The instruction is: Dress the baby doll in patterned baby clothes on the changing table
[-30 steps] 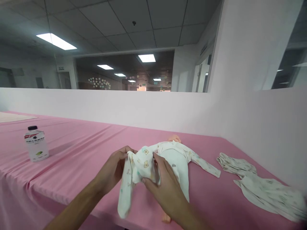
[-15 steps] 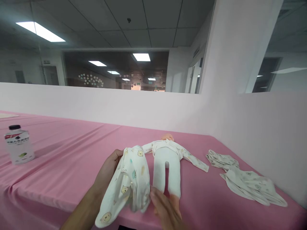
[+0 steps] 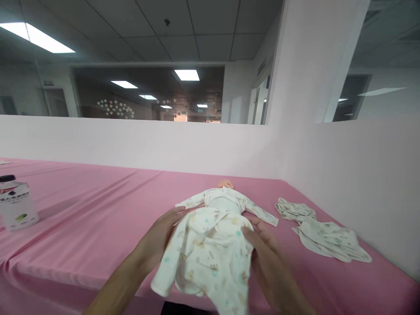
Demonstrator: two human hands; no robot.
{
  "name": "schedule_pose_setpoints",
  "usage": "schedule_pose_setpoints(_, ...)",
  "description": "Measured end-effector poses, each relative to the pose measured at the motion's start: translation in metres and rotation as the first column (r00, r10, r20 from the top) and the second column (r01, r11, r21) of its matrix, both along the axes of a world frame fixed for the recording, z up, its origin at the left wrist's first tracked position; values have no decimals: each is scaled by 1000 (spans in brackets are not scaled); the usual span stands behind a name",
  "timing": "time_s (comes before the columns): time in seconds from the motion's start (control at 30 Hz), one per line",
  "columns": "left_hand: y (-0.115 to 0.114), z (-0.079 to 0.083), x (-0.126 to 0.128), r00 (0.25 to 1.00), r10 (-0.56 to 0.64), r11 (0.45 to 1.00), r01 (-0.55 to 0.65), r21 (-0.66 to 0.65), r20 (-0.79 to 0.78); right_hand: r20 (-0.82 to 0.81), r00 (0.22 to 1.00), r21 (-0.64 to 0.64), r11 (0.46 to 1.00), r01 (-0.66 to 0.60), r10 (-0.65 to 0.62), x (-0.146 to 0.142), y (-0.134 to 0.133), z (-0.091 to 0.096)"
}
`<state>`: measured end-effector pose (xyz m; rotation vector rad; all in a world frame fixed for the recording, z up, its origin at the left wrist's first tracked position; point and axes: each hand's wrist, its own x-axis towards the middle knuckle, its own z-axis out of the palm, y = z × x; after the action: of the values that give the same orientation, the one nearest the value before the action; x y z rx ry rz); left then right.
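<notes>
I've swung the printed garment (image 3: 210,256) across over the legs of the doll (image 3: 226,199); my left hand (image 3: 162,238) and right hand (image 3: 264,251) now both grip its sides, spread at the near edge of the worktop (image 3: 98,210).

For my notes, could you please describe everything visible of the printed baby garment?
The printed baby garment is soft white cloth with small bear and pastel-dot prints. It hangs bunched and spread between the left hand and the right hand, one sleeve dangling lower left, hiding the legs of the dressed doll lying on the pink table.
</notes>
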<state>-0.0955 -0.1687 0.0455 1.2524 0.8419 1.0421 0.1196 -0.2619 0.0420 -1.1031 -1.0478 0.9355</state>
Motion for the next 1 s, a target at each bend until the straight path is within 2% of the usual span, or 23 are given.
schedule_pose_setpoints(0.1, -4, -12, 2, 969, 22, 998, -7, 60, -246, -116, 993, -93, 996, -1, -10, 2, -4, 21)
schedule_pose_setpoints(0.2, -28, -17, 11, 907, 98, 962, 18, 272, -410, -128, 992, -65, 998, -1, -8, -2, -7, 28)
schedule_pose_setpoints(0.3, -61, -5, 22, 915, 139, 860, 77, 504, -378, -193, 977, 8, 996, -92, 92, -10, -10, 33)
schedule_pose_setpoints(0.37, -76, 11, 26, 916, 148, 816, 101, 569, -374, -189, 968, 26, 986, -165, 167, -14, -14, 37)
schedule_pose_setpoints(0.47, -76, 39, 27, 895, 167, 794, 126, 594, -413, -79, 955, -6, 958, -287, 286, -15, -19, 45)
schedule_pose_setpoints(0.57, -63, 59, 26, 853, 31, 779, 305, 547, -520, 40, 935, -35, 935, -352, 354, -14, -25, 49)
schedule_pose_setpoints(0.6, -59, 63, 26, 832, -30, 768, 374, 520, -555, 73, 943, -31, 946, -322, 323, -14, -27, 49)
schedule_pose_setpoints(0.67, -56, 65, 28, 815, -94, 761, 429, 487, -572, 158, 976, 5, 988, -152, 150, -14, -34, 48)
schedule_pose_setpoints(0.73, -58, 62, 30, 846, -78, 783, 379, 492, -527, 273, 958, 67, 995, 68, -84, -14, -42, 44)
schedule_pose_setpoints(0.8, -62, 57, 32, 873, -51, 806, 323, 496, -485, 373, 904, 98, 978, 185, -208, -12, -50, 40)
schedule_pose_setpoints(0.87, -65, 52, 34, 886, -50, 821, 300, 486, -462, 398, 902, 40, 986, 164, -166, -11, -56, 39)
schedule_pose_setpoints(0.93, -68, 48, 34, 891, -56, 833, 291, 471, -451, 326, 945, -80, 995, 52, -24, -11, -58, 41)
schedule_pose_setpoints(1.0, -71, 46, 34, 879, -68, 836, 309, 454, -472, 211, 970, -175, 981, -86, 123, -9, -57, 44)
